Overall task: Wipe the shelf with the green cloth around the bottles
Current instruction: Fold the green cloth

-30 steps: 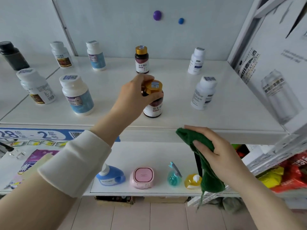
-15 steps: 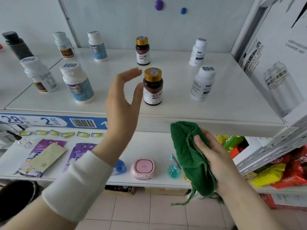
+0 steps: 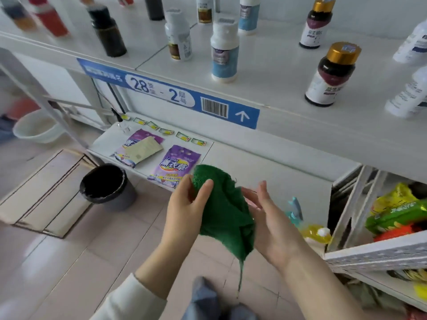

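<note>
Pinching green cloth [image 3: 221,211], shelf label [image 3: 171,95] "28-2"

Up beyond the grip on the cloth [image 3: 221,213], a wide bare strip of shelf [image 3: 272,72] lies open between the blue-labelled bottle [image 3: 224,49] and the gold-capped bottle [image 3: 332,75]. Right of that, white bottles [image 3: 406,98] crowd close. Lower left, a bin [image 3: 104,185] stands.
</note>
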Available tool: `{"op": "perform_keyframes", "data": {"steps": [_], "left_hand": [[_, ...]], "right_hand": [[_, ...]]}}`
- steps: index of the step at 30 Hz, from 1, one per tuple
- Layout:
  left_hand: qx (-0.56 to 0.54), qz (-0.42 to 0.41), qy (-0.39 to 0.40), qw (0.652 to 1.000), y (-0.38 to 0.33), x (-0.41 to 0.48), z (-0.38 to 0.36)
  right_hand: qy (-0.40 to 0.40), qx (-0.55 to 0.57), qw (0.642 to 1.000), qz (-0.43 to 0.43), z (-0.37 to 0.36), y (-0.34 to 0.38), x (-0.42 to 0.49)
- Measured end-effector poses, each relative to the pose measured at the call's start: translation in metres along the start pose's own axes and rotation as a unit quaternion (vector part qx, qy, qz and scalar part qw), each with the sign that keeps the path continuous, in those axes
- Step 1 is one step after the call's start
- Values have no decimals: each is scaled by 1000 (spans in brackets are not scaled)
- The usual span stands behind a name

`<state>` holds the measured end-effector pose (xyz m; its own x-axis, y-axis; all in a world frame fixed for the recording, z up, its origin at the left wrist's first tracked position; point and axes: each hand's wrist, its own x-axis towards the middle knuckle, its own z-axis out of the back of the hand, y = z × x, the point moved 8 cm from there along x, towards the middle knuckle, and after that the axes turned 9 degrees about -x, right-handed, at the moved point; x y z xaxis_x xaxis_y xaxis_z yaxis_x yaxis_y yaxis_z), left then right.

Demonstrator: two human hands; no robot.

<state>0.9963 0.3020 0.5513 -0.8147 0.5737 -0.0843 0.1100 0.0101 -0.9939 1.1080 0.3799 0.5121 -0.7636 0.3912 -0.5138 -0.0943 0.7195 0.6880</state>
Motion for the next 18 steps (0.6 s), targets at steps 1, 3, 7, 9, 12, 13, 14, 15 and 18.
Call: {"op": "perform_keyframes", "data": {"steps": [1,3,7,9,12,13,14,15,18], "left_hand": [[10,7,-14,1000,2,-2,19],[13,22,-30,999,3,-7,54],[-34,42,-74,996,-3,-12,133],[-84,74,-95,989,3,-13,179],[-110,140,-111,978,22,-14,250],[-107,162,-111,975,29,-14,273],[-104,180,-110,972,37,-15,295],[-105,194,-110,969,43,-15,316],[-122,206,-135,961,60,-10,380]], "right_hand": [[34,-25,999,-15,-16,-10,2],[85,-83,992,-30,-48,-29,6],[66,-176,981,-57,-95,-68,28],[67,-179,979,-77,-122,-87,44],[67,-174,979,-89,-170,-114,73],[66,-184,977,-90,-188,-125,83],[67,-195,974,-96,-205,-136,92],[72,-207,970,-104,-221,-149,102],[99,-250,954,-134,-268,-187,131]]}}
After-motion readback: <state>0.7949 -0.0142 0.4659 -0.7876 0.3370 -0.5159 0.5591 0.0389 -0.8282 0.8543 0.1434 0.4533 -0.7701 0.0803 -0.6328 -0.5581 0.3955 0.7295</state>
